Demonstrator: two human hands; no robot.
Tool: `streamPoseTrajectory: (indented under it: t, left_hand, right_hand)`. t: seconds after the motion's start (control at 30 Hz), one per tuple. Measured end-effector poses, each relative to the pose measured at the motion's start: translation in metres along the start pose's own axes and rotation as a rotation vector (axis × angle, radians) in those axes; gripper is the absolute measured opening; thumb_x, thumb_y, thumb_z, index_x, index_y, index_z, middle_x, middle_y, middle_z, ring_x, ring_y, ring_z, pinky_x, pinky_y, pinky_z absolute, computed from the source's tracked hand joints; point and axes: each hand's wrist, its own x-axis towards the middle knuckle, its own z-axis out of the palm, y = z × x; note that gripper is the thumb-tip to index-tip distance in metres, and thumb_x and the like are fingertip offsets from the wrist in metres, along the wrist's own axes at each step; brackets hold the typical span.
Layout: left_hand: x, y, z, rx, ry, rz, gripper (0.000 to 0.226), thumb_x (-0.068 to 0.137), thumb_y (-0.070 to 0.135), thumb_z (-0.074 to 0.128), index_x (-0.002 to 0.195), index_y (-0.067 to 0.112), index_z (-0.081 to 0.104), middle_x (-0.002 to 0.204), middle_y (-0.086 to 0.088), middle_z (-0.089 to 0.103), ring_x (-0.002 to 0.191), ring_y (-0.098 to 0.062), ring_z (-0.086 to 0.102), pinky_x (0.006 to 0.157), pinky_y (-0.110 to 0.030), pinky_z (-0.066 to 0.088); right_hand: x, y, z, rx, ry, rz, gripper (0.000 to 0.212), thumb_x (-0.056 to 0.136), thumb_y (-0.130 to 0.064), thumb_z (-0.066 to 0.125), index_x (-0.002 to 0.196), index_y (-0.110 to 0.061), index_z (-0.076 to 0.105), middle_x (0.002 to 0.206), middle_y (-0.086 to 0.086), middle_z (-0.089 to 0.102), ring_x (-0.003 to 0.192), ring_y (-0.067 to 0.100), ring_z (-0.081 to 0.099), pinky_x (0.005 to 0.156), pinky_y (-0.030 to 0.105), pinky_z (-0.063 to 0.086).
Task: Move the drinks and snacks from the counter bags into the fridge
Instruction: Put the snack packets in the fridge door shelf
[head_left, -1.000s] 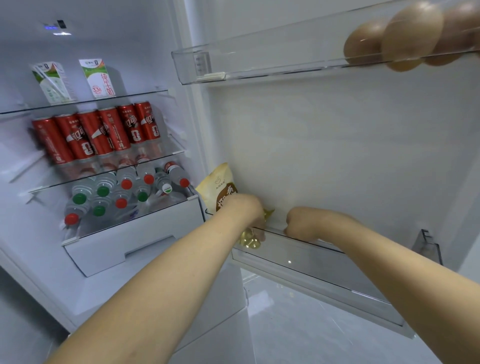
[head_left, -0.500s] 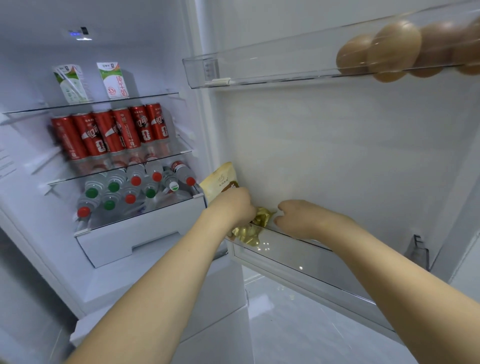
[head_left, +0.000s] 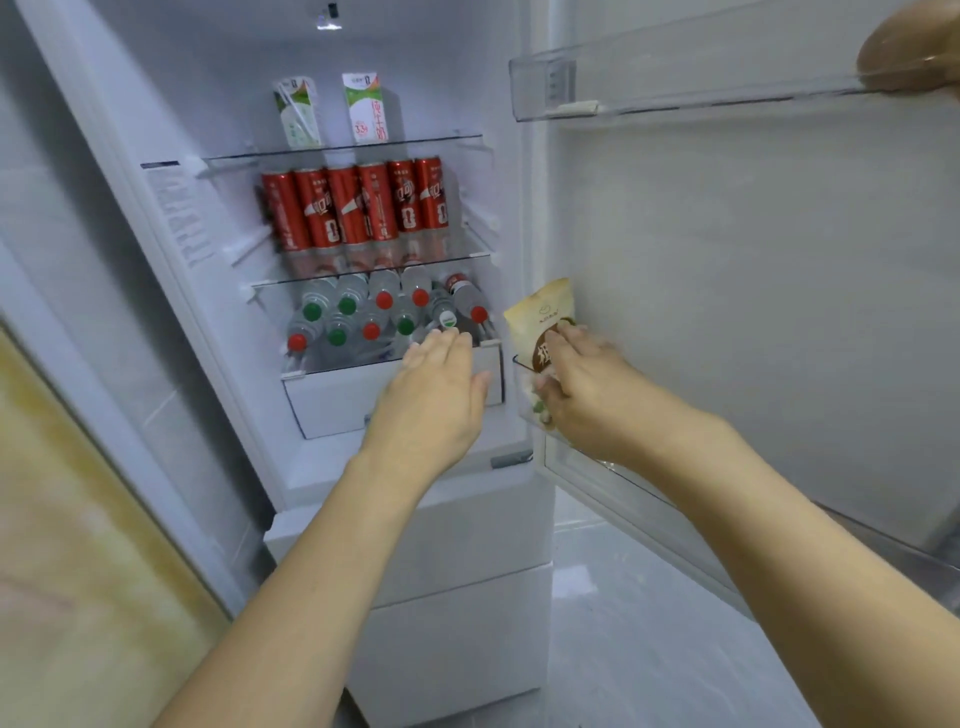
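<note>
The snack bag (head_left: 540, 322) is being gripped by the curled fingers of the right hand (head_left: 587, 387) in the door bin (head_left: 597, 467), while the left hand (head_left: 434, 395) is being held out flat, fingers together.

Both forearms bare, no sleeves, no jewellery.

two milk cartons (head_left: 332, 111), six red cans (head_left: 356, 213), one snack bag (head_left: 540, 317), two hands (head_left: 436, 395)

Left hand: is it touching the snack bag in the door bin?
Apart. The head view shows the left hand open in front of the fridge drawer, with white fridge visible between it and the snack bag, which only the right hand grips.
</note>
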Motion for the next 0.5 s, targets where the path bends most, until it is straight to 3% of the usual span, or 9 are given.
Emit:
streamPoseTrajectory:
  t: [0.17, 0.5]
  left_hand:
    - [-0.03, -0.045, -0.019, 0.04, 0.034, -0.099, 0.058, 0.106, 0.038, 0.031, 0.156, 0.008, 0.022, 0.164, -0.009, 0.019, 0.152, -0.023, 0.012, 0.123, -0.034, 0.005]
    - [-0.071, -0.144, -0.039, 0.118, 0.007, -0.311, 0.059, 0.106, 0.038, 0.031, 0.156, 0.008, 0.02, 0.164, -0.009, 0.02, 0.152, -0.023, 0.014, 0.124, -0.035, 0.009]
  right_hand:
    - [0.015, -0.043, 0.02, -0.006, -0.108, -0.082, 0.064, 0.105, -0.038, 0.03, 0.155, -0.005, 0.008, 0.164, 0.013, 0.0, 0.151, 0.024, -0.001, 0.12, 0.037, 0.0]
    - [0.067, -0.145, 0.058, 0.01, -0.213, -0.309, 0.064, 0.106, -0.039, 0.025, 0.156, -0.009, -0.003, 0.163, 0.006, -0.015, 0.15, 0.021, -0.015, 0.119, 0.035, -0.009]
